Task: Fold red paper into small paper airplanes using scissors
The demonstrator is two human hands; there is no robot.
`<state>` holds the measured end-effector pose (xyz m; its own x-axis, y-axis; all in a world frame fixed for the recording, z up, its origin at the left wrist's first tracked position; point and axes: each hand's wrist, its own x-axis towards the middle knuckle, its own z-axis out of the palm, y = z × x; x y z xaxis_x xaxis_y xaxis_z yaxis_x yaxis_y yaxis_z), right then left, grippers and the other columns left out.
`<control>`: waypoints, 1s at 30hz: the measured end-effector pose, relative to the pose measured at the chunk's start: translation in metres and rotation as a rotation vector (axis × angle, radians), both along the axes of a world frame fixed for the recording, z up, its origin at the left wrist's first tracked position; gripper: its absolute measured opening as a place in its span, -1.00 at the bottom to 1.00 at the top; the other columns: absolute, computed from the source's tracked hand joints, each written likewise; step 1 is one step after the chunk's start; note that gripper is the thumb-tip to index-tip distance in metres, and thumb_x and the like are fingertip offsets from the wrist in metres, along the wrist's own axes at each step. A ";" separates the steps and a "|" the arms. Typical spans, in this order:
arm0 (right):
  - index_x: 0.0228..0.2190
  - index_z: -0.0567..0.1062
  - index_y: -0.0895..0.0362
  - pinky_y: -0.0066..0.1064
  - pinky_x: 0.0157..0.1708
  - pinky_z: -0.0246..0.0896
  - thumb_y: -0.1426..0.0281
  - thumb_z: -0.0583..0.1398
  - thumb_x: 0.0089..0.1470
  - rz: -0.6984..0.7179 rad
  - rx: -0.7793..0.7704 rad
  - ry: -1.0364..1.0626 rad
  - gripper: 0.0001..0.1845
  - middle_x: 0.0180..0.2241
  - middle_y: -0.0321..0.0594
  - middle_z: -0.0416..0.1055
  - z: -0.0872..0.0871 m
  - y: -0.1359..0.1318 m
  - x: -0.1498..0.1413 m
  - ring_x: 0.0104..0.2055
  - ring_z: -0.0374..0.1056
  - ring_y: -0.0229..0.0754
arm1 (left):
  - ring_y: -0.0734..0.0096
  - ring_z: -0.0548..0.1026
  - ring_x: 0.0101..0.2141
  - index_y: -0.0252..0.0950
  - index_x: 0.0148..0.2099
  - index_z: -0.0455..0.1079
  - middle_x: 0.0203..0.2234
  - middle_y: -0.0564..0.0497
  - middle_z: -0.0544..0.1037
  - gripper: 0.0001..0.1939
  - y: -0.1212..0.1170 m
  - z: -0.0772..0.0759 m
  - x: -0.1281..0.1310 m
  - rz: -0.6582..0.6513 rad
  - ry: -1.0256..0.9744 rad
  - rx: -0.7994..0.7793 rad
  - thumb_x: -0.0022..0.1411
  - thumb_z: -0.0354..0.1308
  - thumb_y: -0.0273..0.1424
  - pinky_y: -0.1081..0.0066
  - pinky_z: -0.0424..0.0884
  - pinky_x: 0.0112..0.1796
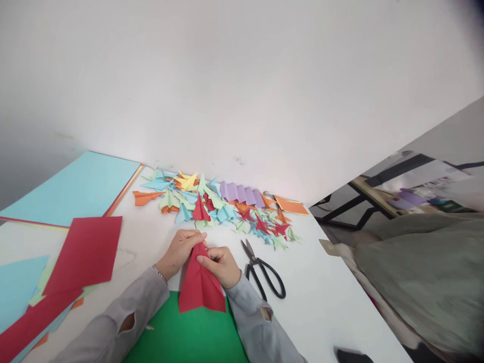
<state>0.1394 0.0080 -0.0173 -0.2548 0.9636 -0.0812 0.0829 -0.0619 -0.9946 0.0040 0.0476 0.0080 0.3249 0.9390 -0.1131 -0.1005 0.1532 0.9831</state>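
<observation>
A partly folded sheet of red paper (203,290) is held between my two hands, its narrow end pointing away from me and its wide end toward me. My left hand (181,252) pinches it near the tip from the left. On the other side my right hand (224,265) grips the right edge, the thumb lying on top of the paper. A crease runs down its middle. Beneath the wide end lies a green mat (189,338). Just right of my right hand, black-handled scissors (262,270) rest on the table with their blades slightly apart.
Many small folded paper planes (223,209) lie heaped along the wall, beside a pleated purple paper (242,193) and orange sheets (291,205). Large blue sheets (83,186) and red sheets (86,252) cover the left. A dark object (351,355) sits at the front right edge.
</observation>
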 end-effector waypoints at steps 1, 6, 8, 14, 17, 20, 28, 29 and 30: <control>-0.77 0.31 0.16 -0.47 -0.63 -0.18 0.05 0.22 -0.11 0.006 -0.002 0.002 -0.50 -0.74 -0.40 0.08 -0.001 0.000 0.000 -0.65 -0.08 -0.39 | 0.43 0.34 -0.54 -0.33 -0.65 0.41 -0.67 0.04 0.42 -0.64 0.000 0.000 0.000 0.016 0.005 -0.001 -0.01 0.17 -0.16 0.44 0.24 -0.43; -0.74 0.31 0.17 -0.48 -0.63 -0.15 0.04 0.22 -0.11 0.042 -0.009 0.013 -0.51 -0.72 -0.39 0.11 -0.002 0.001 0.000 -0.63 -0.05 -0.39 | 0.49 0.27 -0.63 -0.33 -0.64 0.40 -0.74 0.05 0.36 -0.58 0.002 0.000 -0.002 0.104 -0.036 -0.094 0.03 0.11 -0.10 0.47 0.16 -0.56; -0.75 0.28 0.17 -0.48 -0.63 -0.17 0.03 0.21 -0.10 0.019 0.004 0.014 -0.49 -0.73 -0.41 0.07 -0.001 0.002 -0.001 -0.63 -0.07 -0.40 | 0.53 0.24 -0.65 -0.33 -0.57 0.42 -0.73 0.09 0.34 -0.61 0.003 -0.001 -0.004 0.089 -0.090 -0.142 0.02 0.13 -0.09 0.50 0.09 -0.60; -0.80 0.15 0.14 -0.48 -0.65 -0.26 0.01 0.20 -0.10 -0.043 0.061 0.002 -0.42 -0.75 -0.45 -0.05 -0.002 0.004 -0.002 -0.64 -0.17 -0.42 | 0.58 0.22 -0.62 -0.37 -0.63 0.38 -0.73 0.11 0.32 -0.71 0.001 -0.004 -0.006 -0.088 -0.034 -0.058 -0.14 0.33 -0.27 0.52 0.10 -0.56; -0.83 0.08 0.13 -0.46 -0.67 -0.33 0.00 0.19 -0.09 -0.032 0.029 -0.004 -0.38 -0.78 -0.46 -0.11 0.000 0.003 -0.001 -0.66 -0.21 -0.43 | 0.62 0.18 -0.65 -0.37 -0.67 0.33 -0.75 0.14 0.27 -0.68 0.002 -0.005 -0.007 -0.008 -0.087 -0.089 -0.14 0.34 -0.30 0.54 0.06 -0.59; -0.85 0.06 0.12 -0.46 -0.68 -0.36 0.02 0.20 -0.08 0.012 0.028 0.000 -0.36 -0.80 -0.46 -0.12 0.003 0.001 0.002 -0.69 -0.21 -0.44 | 0.64 0.15 -0.68 -0.36 -0.68 0.28 -0.78 0.16 0.23 -0.66 0.008 -0.005 -0.010 0.167 -0.207 -0.219 -0.18 0.36 -0.31 0.55 0.06 -0.62; -0.91 0.13 0.13 -0.46 -0.72 -0.38 0.06 0.26 -0.14 0.034 0.006 0.089 -0.37 -0.89 -0.44 -0.01 0.000 0.002 0.012 -0.78 -0.17 -0.46 | 0.55 0.29 -0.67 -0.35 -0.60 0.33 -0.75 0.12 0.36 -0.72 0.015 -0.001 -0.016 0.334 -0.394 -0.352 -0.21 0.38 -0.33 0.51 0.21 -0.59; -0.91 0.12 0.13 -0.46 -0.72 -0.39 0.06 0.27 -0.15 0.025 0.001 0.115 -0.36 -0.90 -0.45 -0.02 -0.002 0.003 0.013 -0.78 -0.18 -0.46 | 0.54 0.29 -0.67 -0.34 -0.61 0.32 -0.74 0.12 0.36 -0.72 0.014 0.000 -0.015 0.331 -0.410 -0.358 -0.21 0.38 -0.33 0.51 0.22 -0.58; -0.91 0.13 0.13 -0.46 -0.72 -0.39 0.04 0.26 -0.14 0.013 -0.006 0.141 -0.35 -0.90 -0.44 -0.02 -0.004 0.004 0.014 -0.79 -0.19 -0.46 | 0.55 0.30 -0.67 -0.35 -0.61 0.32 -0.74 0.12 0.36 -0.71 0.014 0.000 -0.015 0.330 -0.414 -0.361 -0.21 0.38 -0.33 0.52 0.22 -0.58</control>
